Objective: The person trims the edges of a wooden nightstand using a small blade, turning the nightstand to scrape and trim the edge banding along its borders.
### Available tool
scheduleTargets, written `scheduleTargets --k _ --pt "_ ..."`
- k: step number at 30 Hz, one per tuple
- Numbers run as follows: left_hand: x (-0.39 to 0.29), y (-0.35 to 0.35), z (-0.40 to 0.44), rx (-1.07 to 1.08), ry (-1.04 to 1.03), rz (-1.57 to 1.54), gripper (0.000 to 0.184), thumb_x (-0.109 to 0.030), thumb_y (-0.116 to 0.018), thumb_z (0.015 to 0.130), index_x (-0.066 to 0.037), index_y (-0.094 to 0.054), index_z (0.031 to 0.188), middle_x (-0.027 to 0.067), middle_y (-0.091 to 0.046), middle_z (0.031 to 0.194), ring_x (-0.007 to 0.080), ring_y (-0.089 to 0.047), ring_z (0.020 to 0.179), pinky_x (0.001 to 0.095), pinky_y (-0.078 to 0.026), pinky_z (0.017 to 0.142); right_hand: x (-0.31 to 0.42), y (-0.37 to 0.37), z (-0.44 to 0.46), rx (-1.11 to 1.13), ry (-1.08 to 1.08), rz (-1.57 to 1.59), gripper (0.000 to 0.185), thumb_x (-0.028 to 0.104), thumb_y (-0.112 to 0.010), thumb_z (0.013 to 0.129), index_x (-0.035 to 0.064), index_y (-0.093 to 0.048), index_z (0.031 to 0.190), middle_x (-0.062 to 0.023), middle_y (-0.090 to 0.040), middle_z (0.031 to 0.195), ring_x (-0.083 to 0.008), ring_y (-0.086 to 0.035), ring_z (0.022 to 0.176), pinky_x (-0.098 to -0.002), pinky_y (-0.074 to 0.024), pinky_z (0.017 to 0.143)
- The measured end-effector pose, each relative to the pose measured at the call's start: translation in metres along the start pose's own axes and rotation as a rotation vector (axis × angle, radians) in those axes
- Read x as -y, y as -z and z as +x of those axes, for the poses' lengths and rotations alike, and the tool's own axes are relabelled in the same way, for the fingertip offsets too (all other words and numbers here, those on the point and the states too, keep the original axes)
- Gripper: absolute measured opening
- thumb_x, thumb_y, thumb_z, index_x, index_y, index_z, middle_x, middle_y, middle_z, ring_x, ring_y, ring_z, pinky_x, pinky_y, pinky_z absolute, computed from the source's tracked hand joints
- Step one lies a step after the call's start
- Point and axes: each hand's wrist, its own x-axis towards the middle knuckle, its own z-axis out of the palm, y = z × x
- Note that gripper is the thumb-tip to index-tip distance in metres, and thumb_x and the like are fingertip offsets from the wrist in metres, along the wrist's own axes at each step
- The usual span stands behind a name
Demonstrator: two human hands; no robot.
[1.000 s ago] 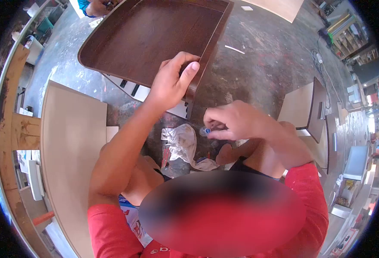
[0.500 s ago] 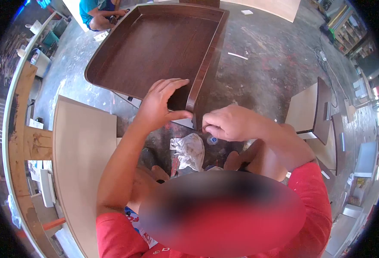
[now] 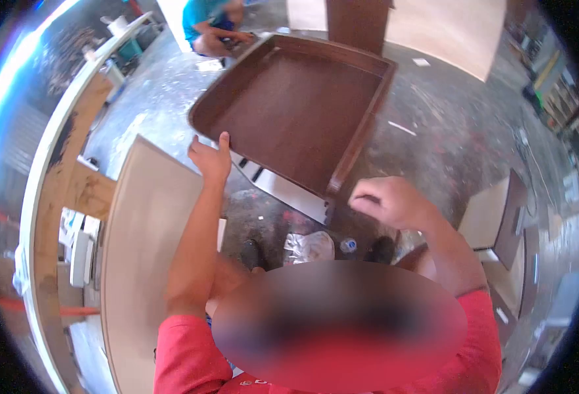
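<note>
A dark brown wooden piece with a raised rim, like a shallow tray top point(image 3: 302, 111), stands in front of me on a pale base. My left hand point(image 3: 212, 159) is at its near left edge, thumb and fingers spread apart against the rim. Beside the near right corner, my right hand point(image 3: 391, 200) hangs apart from the wood with its fingers curled closed. Whether anything small is in those fingers is hidden. Below the corner, a crumpled white cloth point(image 3: 309, 247) lies on the floor with a small clear bottle with a blue cap point(image 3: 348, 245) next to it.
A large pale panel point(image 3: 151, 236) stands at my left, by a wooden frame point(image 3: 92, 190). Brown and cream drawer-like pieces point(image 3: 493, 217) are on the right. Another person point(image 3: 214, 29) crouches at the far left corner. Cables point(image 3: 532, 164) run along the floor.
My left hand has moved left along the near edge, away from the right corner. My right hand has drawn slightly right, away from the corner. The whole view has shifted.
</note>
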Motion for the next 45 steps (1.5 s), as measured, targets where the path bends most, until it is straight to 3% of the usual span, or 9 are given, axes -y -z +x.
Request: scheduleTargets --k 1,2,5,8,12,17,21,22,45 --pt "0.011 -0.005 0.007 -0.021 0.101 -0.046 0.097 -0.056 -0.083 0.096 0.016 -0.051 0.153 0.0452 -0.051 0.153 0.0508 -0.044 0.153 0.0595 -0.034 0.128 0.000 0.004 0.001 -0.059 -0.021 0.036 0.030 0.037 -0.066 0.110 0.0078 -0.073 0.113 -0.0183 -0.077 0.099 -0.0378 -0.078 0.096 -0.0493 -0.0587 0.083" --pt "0.059 -0.038 0.026 -0.032 0.046 -0.094 0.089 -0.054 -0.078 0.101 0.012 -0.050 0.154 0.0295 -0.066 0.142 0.0441 -0.066 0.131 0.0538 -0.053 0.113 -0.006 0.005 0.003 -0.155 -0.103 0.050 0.032 0.038 -0.065 0.112 0.0069 -0.073 0.113 -0.0167 -0.077 0.099 -0.0343 -0.077 0.096 -0.0470 -0.0581 0.084" --pt "0.009 0.001 0.013 0.399 0.532 -0.764 0.069 -0.050 -0.073 0.106 0.010 -0.060 0.138 0.0206 -0.073 0.126 0.0360 -0.075 0.109 0.0494 -0.063 0.096 -0.046 -0.001 0.012 -0.428 -0.294 0.152 0.037 0.040 -0.061 0.116 0.0047 -0.071 0.113 -0.0106 -0.075 0.098 -0.0235 -0.073 0.095 -0.0401 -0.0556 0.087" --pt "-0.012 0.001 0.005 0.341 0.649 -0.995 0.052 -0.045 -0.068 0.111 0.004 -0.065 0.126 0.0141 -0.075 0.112 0.0293 -0.077 0.097 0.0449 -0.066 0.085 -0.078 -0.009 0.020 -0.574 -0.400 0.467 0.040 0.042 -0.055 0.120 0.0067 -0.069 0.108 0.0021 -0.065 0.096 -0.0102 -0.058 0.090 -0.0293 -0.0482 0.087" --pt "-0.020 0.010 0.008 0.391 0.732 -0.966 0.049 -0.046 -0.063 0.113 0.002 -0.066 0.124 0.0120 -0.075 0.108 0.0276 -0.076 0.098 0.0456 -0.066 0.087 -0.058 -0.021 0.025 -0.538 -0.535 0.693 0.038 0.043 -0.054 0.120 0.0099 -0.067 0.107 0.0038 -0.064 0.095 -0.0078 -0.056 0.088 -0.0276 -0.0461 0.084" --pt "-0.011 0.014 0.014 0.529 0.753 -0.981 0.048 -0.050 -0.061 0.114 -0.003 -0.068 0.124 0.0101 -0.075 0.105 0.0251 -0.077 0.096 0.0411 -0.066 0.082 -0.021 -0.054 0.037 -0.713 -0.334 0.643 0.038 0.044 -0.053 0.121 0.0111 -0.067 0.107 0.0044 -0.062 0.097 -0.0057 -0.052 0.090 -0.0263 -0.0434 0.083" --pt "-0.001 0.008 0.020 0.628 0.725 -1.105 0.064 -0.062 -0.052 0.115 -0.003 -0.063 0.138 0.0136 -0.073 0.132 0.0291 -0.071 0.122 0.0496 -0.057 0.108 -0.004 -0.060 0.044 -0.695 -0.321 0.638 0.039 0.043 -0.051 0.122 0.0097 -0.067 0.108 0.0027 -0.063 0.100 -0.0085 -0.053 0.093 -0.0287 -0.0456 0.087" --pt "0.001 0.005 0.022 0.648 0.682 -1.163 0.074 -0.065 -0.048 0.115 -0.001 -0.055 0.153 0.0159 -0.065 0.151 0.0323 -0.063 0.137 0.0525 -0.049 0.119 0.001 -0.062 0.047 -0.706 -0.300 0.592 0.039 0.042 -0.050 0.122 0.0093 -0.066 0.109 0.0025 -0.062 0.100 -0.0090 -0.054 0.093 -0.0289 -0.0457 0.087" --pt "-0.046 -0.002 0.010 0.596 0.880 -1.253 0.056 -0.037 -0.028 0.123 0.000 -0.045 0.162 0.0217 -0.054 0.163 0.0421 -0.058 0.147 0.0630 -0.053 0.118 -0.020 -0.006 0.056 -0.728 -0.348 0.674 0.037 0.043 -0.056 0.119 0.0113 -0.071 0.106 0.0042 -0.058 0.091 -0.0080 -0.049 0.084 -0.0280 -0.0427 0.080"
